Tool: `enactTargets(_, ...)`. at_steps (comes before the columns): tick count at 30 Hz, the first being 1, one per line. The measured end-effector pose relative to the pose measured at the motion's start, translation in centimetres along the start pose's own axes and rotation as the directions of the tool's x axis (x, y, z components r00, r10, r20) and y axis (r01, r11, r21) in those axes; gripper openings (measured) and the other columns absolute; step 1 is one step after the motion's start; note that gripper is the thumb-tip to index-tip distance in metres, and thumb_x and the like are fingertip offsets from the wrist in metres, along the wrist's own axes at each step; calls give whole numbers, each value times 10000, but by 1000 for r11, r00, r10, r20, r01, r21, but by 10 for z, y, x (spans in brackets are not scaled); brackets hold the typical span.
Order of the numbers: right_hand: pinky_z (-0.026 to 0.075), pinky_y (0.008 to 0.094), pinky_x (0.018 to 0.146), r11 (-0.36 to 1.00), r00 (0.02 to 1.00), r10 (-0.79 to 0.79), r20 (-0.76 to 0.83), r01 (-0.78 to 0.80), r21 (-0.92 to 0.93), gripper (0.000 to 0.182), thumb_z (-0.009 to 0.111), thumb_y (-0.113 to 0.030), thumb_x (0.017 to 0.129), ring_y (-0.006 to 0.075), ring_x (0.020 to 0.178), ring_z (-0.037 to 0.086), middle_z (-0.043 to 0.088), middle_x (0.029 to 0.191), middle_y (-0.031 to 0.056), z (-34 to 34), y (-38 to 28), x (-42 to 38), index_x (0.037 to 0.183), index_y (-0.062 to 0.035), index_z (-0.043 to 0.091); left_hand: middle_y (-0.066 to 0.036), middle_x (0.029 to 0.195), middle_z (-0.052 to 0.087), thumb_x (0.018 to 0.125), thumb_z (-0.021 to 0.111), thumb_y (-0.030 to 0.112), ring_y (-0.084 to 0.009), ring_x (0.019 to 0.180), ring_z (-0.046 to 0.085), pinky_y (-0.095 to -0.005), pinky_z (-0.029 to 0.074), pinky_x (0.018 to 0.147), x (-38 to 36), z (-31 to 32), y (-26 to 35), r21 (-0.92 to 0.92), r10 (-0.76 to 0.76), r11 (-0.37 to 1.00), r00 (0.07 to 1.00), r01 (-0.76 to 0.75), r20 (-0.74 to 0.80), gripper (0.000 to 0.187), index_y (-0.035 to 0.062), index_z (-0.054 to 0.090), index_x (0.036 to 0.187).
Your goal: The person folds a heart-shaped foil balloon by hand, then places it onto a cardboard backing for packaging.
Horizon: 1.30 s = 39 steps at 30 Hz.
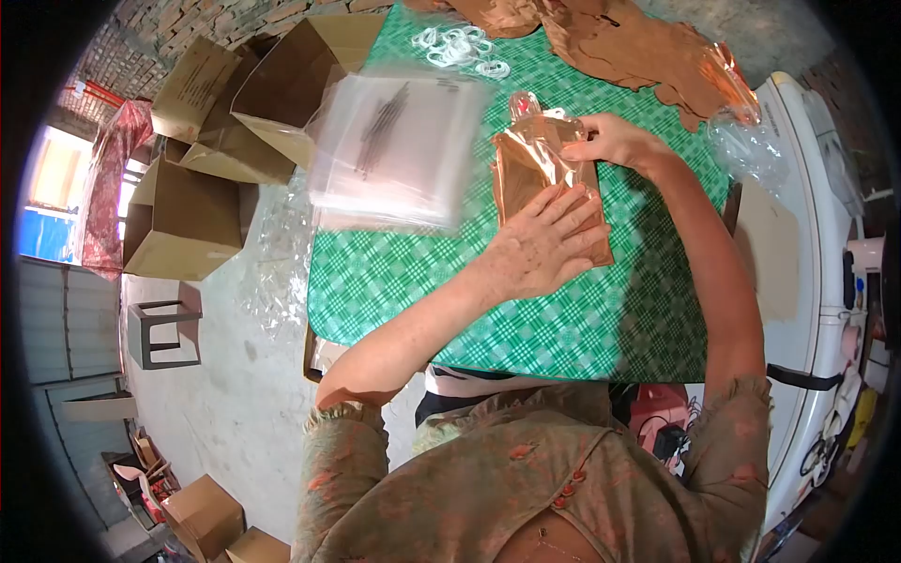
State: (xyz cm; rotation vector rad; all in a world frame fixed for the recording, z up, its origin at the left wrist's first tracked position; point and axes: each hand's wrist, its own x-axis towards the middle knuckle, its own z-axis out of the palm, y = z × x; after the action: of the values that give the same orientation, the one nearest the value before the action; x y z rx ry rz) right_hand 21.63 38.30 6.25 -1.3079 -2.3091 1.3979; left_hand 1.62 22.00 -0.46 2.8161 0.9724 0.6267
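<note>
A copper-coloured foil balloon (pixel 527 178), deflated and folded into a flat packet, lies on the green checked tablecloth (pixel 413 291). Its rounded neck sticks out at the top, with a small red mark and a white bit beside it. Flat across the lower part of the foil rests my left hand (pixel 540 246), fingers stretched out. My right hand (pixel 615 143) pinches the upper right edge, thumb on top of the foil and fingers partly hidden beyond it. To the left lies a stack of clear plastic bags (pixel 404 159).
White ring-shaped ties (pixel 455 45) lie at the table's far side. More deflated copper foil balloons (pixel 619 47) are heaped at the back right. Open cardboard boxes (pixel 188 211) stand left of the table, above a grey stool (pixel 164 333). A white appliance (pixel 812 281) stands along the right.
</note>
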Motion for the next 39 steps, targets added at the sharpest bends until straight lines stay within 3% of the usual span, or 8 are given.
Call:
enactTargets(4,522,281,797,969,997,58,-41,-46,243,408,763,-256,980,92,933,639,736,1050,17,8,0,-21,1271,20,688,-164,1630,478,1115,459,483,-383,1574,340,-549,206,1323,-1,1,-1,-20,17,1000,997,-19,-73,560,156,548,1561)
enactTargets(10,514,245,819,861,932,-18,-363,199,468,300,719,-134,1009,65,927,624,712,1068,-11,33,-17,-66,1275,-3,671,-189,1595,485,1027,665,359,-414,1501,423,-545,335,1249,5,-33,1,-141,-72,990,940,26,-334,583,79,548,1524)
enactTargets(15,464,255,730,990,828,-76,-555,130,59,180,751,-129,988,55,831,540,587,888,-30,32,-14,-112,1073,-15,642,-183,1492,538,906,834,195,-377,1408,510,-478,421,1169,-13,-54,-3,-337,-423,904,671,263,-610,724,25,491,1521)
enactTargets(16,449,267,682,997,791,-79,-607,68,-41,178,764,-124,977,51,782,504,540,825,-35,38,-21,-125,1020,-17,627,-178,1511,550,901,846,179,-334,1421,521,-444,430,1158,-18,-56,1,-388,-526,848,660,360,-537,786,34,444,1560)
enactTargets(19,463,261,708,924,674,-182,-716,365,110,170,771,-75,966,59,800,524,577,834,-9,69,-30,-154,974,-28,607,-170,1532,567,914,840,184,-305,1418,546,-442,451,1142,-29,-47,2,-536,-597,763,712,362,-370,776,55,447,1572)
enactTargets(24,565,365,816,774,511,-606,-610,555,-304,223,796,27,822,249,969,719,761,1064,96,116,-44,-207,964,-55,645,-114,1335,743,883,604,-82,-313,1403,599,-460,452,1162,-54,-49,29,-744,-483,651,838,149,-255,443,29,724,1296)
enactTargets(29,544,447,941,641,540,-752,-378,461,-614,290,828,-17,776,300,1143,685,740,1228,73,171,-16,-245,1001,-113,673,-116,1303,748,869,732,-30,-364,1387,611,-473,476,1123,-88,-51,80,-470,-362,860,886,199,-288,326,61,755,1181)
enactTargets(39,507,482,1023,739,704,-597,-384,297,-604,377,782,-29,802,353,1211,630,669,1264,134,211,12,-254,1165,-27,680,-169,1449,631,837,753,-35,-376,1416,565,-483,473,1158,-128,-48,113,-334,-379,890,911,311,-161,548,54,648,1367)
